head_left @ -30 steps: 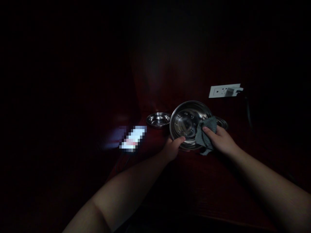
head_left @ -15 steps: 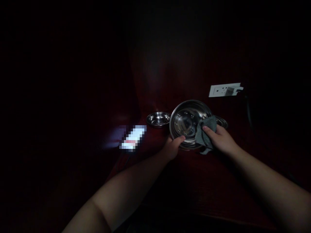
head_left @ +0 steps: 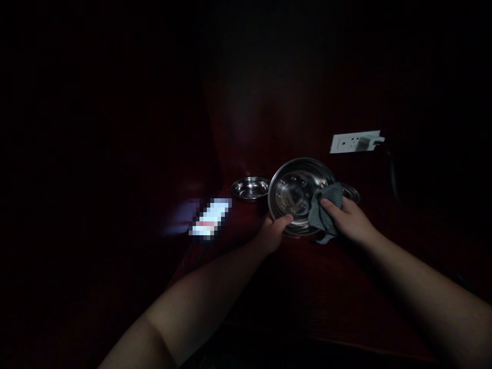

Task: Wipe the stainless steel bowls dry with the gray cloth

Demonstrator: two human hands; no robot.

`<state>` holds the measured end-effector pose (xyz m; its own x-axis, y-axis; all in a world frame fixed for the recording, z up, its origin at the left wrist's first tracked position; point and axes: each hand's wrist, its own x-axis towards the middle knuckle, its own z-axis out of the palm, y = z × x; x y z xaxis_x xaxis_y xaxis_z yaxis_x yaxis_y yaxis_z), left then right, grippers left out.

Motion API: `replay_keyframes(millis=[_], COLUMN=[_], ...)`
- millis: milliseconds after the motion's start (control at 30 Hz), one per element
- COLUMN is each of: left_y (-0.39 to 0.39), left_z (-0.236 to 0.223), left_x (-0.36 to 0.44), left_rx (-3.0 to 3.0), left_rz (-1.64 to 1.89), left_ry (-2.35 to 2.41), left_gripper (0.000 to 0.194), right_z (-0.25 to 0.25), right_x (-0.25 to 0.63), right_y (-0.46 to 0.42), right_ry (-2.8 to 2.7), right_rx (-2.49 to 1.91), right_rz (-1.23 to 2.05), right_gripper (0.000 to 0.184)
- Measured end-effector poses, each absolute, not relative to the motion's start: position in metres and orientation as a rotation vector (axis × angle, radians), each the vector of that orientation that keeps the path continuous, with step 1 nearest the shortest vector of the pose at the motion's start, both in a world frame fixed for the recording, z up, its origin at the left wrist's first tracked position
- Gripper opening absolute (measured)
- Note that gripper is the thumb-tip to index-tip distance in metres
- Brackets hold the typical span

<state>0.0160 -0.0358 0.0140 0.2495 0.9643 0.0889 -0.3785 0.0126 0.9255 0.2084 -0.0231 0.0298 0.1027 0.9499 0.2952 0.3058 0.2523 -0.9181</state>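
Note:
A shiny steel bowl [head_left: 294, 192] is tilted so its inside faces me. My left hand [head_left: 274, 233] is closed on its lower left rim, thumb inside and fingers hidden behind. In my right hand [head_left: 351, 220] is a grey-green cloth [head_left: 325, 210], pinched under the thumb and folded over the bowl's right rim. The cloth's lower corner hangs below the rim. Behind the bowl, to the left, a smaller steel dish [head_left: 250, 189] sits on the dark red surface. Another steel dish [head_left: 350, 193] shows partly behind the cloth and my right hand.
A lit, pixelated phone-like screen [head_left: 211, 218] is left of my left forearm. On the back wall is a white socket plate [head_left: 353, 142] with a plug in it and a dark cable [head_left: 392, 174] hanging down. The surroundings are very dark.
Almost nothing differs. Both hands, the bowl and the cloth keep nearly the same place, and the picture is slightly darker.

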Motion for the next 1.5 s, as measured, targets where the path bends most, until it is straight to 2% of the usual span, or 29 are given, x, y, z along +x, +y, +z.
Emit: replay_keyframes(millis=[167, 467, 1000, 1500], left_y=[-0.0355, -0.0348, -0.0353, -0.0361], left_z=[0.0145, 0.0149, 0.0141, 0.0170], left_x=[0.0162, 0.0163, 0.0163, 0.0165], left_rx=[1.071, 1.088, 1.075, 1.067], left_rz=[1.191, 1.195, 1.193, 1.190], left_ry=[0.720, 0.702, 0.717, 0.712], left_gripper=[0.038, 0.050, 0.038, 0.052], right_z=[0.0291, 0.0302, 0.0346, 0.0280], right_x=[0.2088, 0.2088, 0.2061, 0.2100], right_y=[-0.0230, -0.0229, -0.0266, -0.0221], right_ry=[-1.424, -1.444, -1.409, -1.443], right_rx=[-1.275, -1.296, -1.309, -1.271], right_rz=[0.713, 0.686, 0.696, 0.650], right_gripper=[0.026, 0.025, 0.024, 0.030])
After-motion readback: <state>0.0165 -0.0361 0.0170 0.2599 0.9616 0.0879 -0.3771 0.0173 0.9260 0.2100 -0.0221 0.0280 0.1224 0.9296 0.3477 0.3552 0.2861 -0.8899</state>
